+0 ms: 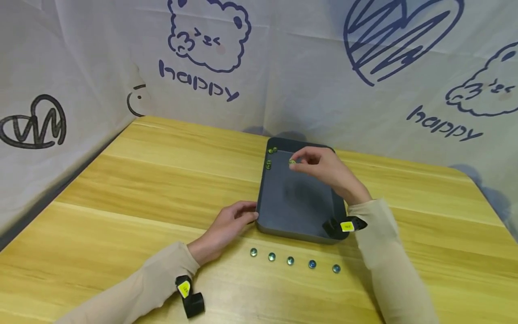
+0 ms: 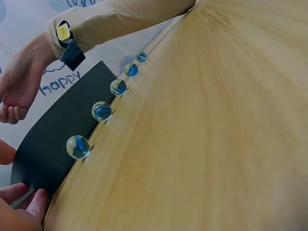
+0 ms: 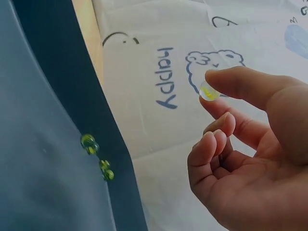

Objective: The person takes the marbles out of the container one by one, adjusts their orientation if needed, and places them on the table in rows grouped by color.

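Observation:
My right hand [image 1: 323, 168] is raised over the dark grey tray [image 1: 305, 202], pinching a clear marble with a yellow-green swirl [image 3: 210, 90] between thumb and index finger. Its other fingers are loosely curled. Several green-yellow marbles [image 3: 89, 144] lie inside along the tray's left wall, towards the far corner. At the tray's near left corner, the fingertips of my left hand [image 1: 226, 227] touch its outer side. Several clear marbles with blue swirls [image 2: 101, 111] stand in a spaced row on the table, just in front of the tray.
The wooden table [image 1: 133, 189] meets white cloth [image 1: 291, 67] with drawings at its back and left. A small black camera with a yellow label [image 1: 190, 294] is strapped to the left wrist, and a similar camera [image 1: 347, 226] to the right one.

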### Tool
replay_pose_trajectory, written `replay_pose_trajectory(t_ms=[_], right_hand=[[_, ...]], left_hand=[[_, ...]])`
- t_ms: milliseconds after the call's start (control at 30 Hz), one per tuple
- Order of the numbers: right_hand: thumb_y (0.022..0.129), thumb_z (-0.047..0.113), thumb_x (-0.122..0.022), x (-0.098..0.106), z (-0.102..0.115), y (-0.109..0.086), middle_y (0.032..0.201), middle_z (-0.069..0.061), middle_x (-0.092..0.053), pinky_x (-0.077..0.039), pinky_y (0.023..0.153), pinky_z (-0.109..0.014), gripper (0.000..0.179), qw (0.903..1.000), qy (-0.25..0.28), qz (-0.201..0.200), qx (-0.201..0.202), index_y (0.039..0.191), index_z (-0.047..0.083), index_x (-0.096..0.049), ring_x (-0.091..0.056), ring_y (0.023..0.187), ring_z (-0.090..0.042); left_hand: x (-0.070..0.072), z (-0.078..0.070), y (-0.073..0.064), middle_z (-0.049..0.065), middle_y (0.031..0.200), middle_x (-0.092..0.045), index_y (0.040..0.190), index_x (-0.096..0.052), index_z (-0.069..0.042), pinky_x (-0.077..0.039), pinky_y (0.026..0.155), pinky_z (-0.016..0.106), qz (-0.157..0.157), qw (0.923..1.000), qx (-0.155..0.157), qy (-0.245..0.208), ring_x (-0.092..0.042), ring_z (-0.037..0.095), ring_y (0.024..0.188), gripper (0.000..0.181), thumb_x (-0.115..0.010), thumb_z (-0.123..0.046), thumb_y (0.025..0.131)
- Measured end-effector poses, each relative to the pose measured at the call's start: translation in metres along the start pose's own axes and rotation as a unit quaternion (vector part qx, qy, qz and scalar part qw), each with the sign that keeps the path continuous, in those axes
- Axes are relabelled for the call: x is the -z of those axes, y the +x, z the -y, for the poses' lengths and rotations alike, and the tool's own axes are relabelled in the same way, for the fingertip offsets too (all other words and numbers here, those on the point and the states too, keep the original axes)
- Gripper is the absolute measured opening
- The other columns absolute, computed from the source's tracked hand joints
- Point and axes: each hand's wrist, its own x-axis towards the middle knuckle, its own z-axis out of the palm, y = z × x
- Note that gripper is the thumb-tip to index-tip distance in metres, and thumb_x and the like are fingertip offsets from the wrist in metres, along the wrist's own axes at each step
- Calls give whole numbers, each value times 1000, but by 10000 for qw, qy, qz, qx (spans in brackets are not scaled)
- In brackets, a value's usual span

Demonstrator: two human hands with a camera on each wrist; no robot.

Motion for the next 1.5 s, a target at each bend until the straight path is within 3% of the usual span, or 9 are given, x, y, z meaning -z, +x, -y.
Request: replay_pose_trajectory(t_ms=[167,400,667,1100,1500], right_hand=[[92,20,-67,-3,0,-1,78,-8,-50,-41,66,-35,29,9995,280,-65,148,115,4,-65,-49,75,-29],[92,19,-67,-1,-5,-4,81,-6,-52,-45,68,-30,29,9958,736,-494,230,115,0,-63,-50,76,-23],[92,21,-68,1,-10,-16,80,-5,-49,-36,64,-33,29,9928,737,-919,223,111,-1,-65,-44,75,-21],[89,16,-71,-22,-10,-21,72,-5,-45,-34,59,-30,27,9939,718,-820,196,109,-2,-69,-40,69,-21],[88,20,-72,-35,2,-47,78,-8,-46,-36,61,-29,22,9931,637,-957,223,105,5,-70,-44,71,-23]], left_hand=[[1,0,0,13,128,-58,131,-55,3,-41,102,41,-34,10000,-1,5,-53,25,118,40,-57,-14,95],[1,0,0,13,127,-59,131,-55,2,-42,101,41,-42,10000,20,14,-54,24,117,40,-58,-14,95],[-1,-2,-2,13,125,-60,131,-55,3,-44,99,40,-24,10000,64,50,-55,23,113,40,-58,-14,95],[-1,-2,-2,12,126,-60,131,-56,2,-42,100,41,-31,10000,79,52,-54,23,115,39,-58,-14,95],[-1,-2,-2,12,127,-59,131,-55,2,-43,100,41,-29,9999,101,99,-54,23,115,40,-58,-14,95]])
